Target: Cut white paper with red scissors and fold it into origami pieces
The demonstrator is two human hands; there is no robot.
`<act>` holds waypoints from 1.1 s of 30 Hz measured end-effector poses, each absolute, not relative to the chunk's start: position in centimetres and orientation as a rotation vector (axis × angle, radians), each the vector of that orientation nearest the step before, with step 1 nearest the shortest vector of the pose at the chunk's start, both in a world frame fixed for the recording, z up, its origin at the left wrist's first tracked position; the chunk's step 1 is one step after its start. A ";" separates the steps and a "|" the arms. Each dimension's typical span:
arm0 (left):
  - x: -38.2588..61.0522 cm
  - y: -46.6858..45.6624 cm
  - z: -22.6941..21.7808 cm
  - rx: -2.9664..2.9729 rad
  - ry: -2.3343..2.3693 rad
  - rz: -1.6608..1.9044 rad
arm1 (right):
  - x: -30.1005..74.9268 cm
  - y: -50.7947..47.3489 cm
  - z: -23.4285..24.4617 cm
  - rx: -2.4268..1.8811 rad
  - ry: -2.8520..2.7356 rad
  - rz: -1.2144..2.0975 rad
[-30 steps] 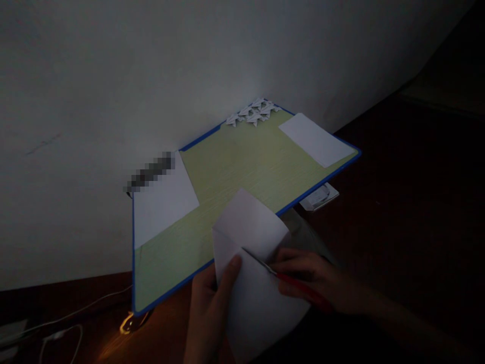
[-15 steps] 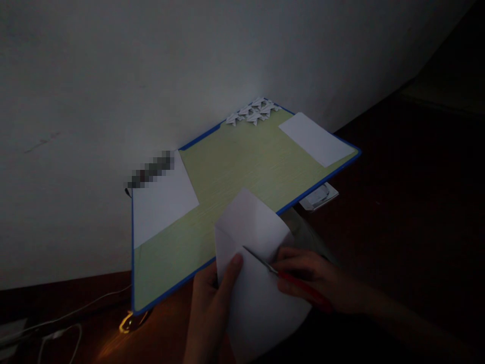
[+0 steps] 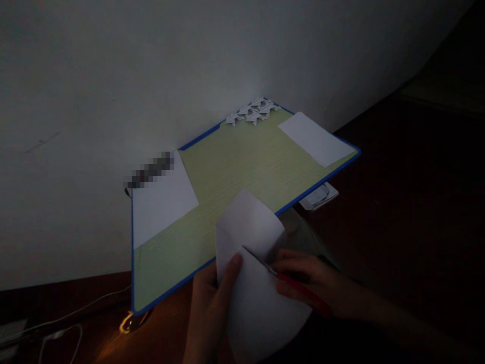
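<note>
A sheet of white paper [image 3: 261, 303] is held off the near edge of the small table, its top corner overlapping the tabletop. My left hand [image 3: 214, 298] pinches the paper's left side, thumb on top and fingers behind. My right hand [image 3: 318, 283] is closed around red-handled scissors [image 3: 299, 290]. Their blades lie across the sheet in a cut from the right, with the tip close to my left thumb. Part of the paper right of the blades bends up and away. The lower blade is hidden beneath the sheet.
The blue-edged table [image 3: 242, 167] stands against a wall [image 3: 94, 76]. White paper [image 3: 162, 207] lies at its left and another stack [image 3: 316, 139] at its right. Several folded paper pieces [image 3: 253, 111] sit at the back edge. White cables [image 3: 76, 313] run along the floor.
The paper flap to the right of the blades has bent a little further up and left. Both hands and the scissors have stayed nearly in place.
</note>
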State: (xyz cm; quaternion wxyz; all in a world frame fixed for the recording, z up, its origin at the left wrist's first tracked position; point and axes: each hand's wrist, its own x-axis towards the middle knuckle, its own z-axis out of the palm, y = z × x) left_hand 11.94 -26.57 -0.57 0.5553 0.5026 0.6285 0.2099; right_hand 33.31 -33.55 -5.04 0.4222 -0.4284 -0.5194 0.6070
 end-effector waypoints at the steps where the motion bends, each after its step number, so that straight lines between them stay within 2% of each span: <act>1: 12.0 -26.6 -0.6 1.184 1.483 0.496 | 33.3 -33.5 -5.0 -1.092 -1.325 1.494; 9: 11.8 -26.6 0.0 1.141 1.536 0.536 | 33.6 -34.1 -6.6 -1.209 -1.351 1.367; 19: 10.3 -26.6 1.9 1.397 1.533 0.770 | 36.1 -33.3 -7.1 -1.041 -1.440 1.328; 23: 10.9 -26.8 2.4 1.421 1.559 0.793 | 36.1 -32.9 -7.2 -0.951 -1.385 1.366; 28: 11.2 -27.1 2.9 1.437 1.595 0.821 | 35.9 -33.5 -7.4 -0.911 -1.141 1.569; 33: 11.3 -27.2 3.3 1.447 1.611 0.828 | 36.2 -33.9 -7.0 -0.898 -1.210 1.487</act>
